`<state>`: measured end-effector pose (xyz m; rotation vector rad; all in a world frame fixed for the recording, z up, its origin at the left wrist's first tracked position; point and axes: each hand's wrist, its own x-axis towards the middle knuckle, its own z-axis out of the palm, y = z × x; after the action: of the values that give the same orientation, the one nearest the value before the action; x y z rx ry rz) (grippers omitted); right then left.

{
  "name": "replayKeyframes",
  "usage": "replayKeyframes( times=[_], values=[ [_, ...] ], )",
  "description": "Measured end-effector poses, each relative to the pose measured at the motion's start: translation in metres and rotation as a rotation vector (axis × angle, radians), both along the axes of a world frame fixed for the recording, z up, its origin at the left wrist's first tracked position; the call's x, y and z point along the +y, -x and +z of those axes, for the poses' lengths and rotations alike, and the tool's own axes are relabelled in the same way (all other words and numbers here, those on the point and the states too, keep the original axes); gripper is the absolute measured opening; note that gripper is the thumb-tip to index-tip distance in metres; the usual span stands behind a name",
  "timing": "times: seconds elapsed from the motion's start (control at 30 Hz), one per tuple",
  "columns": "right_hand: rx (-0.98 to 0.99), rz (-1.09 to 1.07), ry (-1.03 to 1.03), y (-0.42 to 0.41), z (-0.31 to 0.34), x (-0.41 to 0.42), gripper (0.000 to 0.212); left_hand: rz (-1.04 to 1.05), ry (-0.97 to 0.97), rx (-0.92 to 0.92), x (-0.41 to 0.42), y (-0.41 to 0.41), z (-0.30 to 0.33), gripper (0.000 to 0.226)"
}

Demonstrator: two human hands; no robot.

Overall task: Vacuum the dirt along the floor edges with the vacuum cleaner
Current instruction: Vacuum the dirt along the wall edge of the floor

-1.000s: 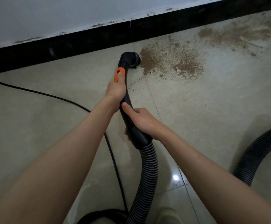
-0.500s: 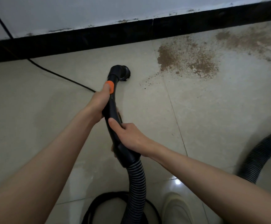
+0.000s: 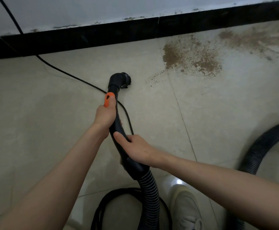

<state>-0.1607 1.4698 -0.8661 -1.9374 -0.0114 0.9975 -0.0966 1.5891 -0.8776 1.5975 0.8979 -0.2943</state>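
Two hands hold the vacuum handle (image 3: 117, 128): the left hand (image 3: 106, 116) wraps it nearer the nozzle (image 3: 124, 80), the right hand (image 3: 135, 147) wraps it lower. The handle's long line points to 12 o'clock. Brown dirt (image 3: 190, 58) lies at 2 o'clock from the nozzle, on the pale tile floor (image 3: 35, 130) near the black baseboard (image 3: 85, 39).

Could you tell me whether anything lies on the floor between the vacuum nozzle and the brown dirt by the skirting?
Nothing visible does. The nozzle faces bare tile up to the dirt patch to its right. The black power cord runs off to its left and under the wand, away from that path.
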Motion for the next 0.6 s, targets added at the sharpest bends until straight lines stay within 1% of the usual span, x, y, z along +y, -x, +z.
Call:
replayKeyframes(
  times=[0.1,0.23,0.33,0.43,0.6],
  values=[
    [0.038,-0.082,-0.022,0.0,0.005,-0.007,0.055,-0.051,-0.02,-0.011,-0.011,-0.008,-0.001,0.056],
    [0.1,-0.191,-0.065,-0.004,0.01,-0.014,0.053,-0.131,-0.043,-0.001,-0.027,-0.022,0.003,0.066],
    [0.079,-0.202,-0.027,-0.009,0.01,-0.024,0.051,-0.143,-0.025,0.012,-0.037,-0.029,0.002,0.066],
    [0.051,-0.182,0.036,-0.023,0.011,-0.031,0.053,-0.154,0.015,0.03,-0.045,-0.04,0.005,0.072],
    [0.042,-0.257,0.044,-0.049,0.011,-0.034,0.055,-0.25,-0.033,0.039,-0.054,-0.072,0.014,0.069]
  ],
)
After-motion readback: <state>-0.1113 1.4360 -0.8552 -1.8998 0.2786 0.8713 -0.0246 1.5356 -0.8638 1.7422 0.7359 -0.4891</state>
